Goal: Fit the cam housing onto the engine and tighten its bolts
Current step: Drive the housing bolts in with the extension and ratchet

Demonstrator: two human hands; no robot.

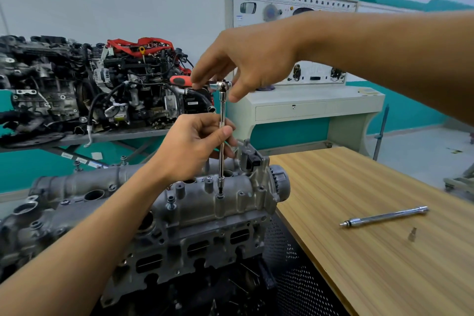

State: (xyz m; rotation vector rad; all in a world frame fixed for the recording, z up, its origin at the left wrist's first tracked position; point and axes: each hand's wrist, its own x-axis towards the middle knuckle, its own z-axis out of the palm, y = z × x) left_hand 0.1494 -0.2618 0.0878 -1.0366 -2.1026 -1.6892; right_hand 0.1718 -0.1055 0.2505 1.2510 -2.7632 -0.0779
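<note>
Teal-and-white workshop walls back a loaded rack (84,136) at left; nearer, the cam housing (195,202) sits on the engine (179,251), a bolt (220,196) at its near edge; the left hand (197,146) pinches the upright extension (222,110), thumb and fingers curled round it, its socket on that bolt; above, the right hand (246,64) grips the ratchet (222,84) head in its fingertips, red handle pointing left; rightward, a table (384,277) carries a loose bar (384,217) and a small bit (412,235).
</note>
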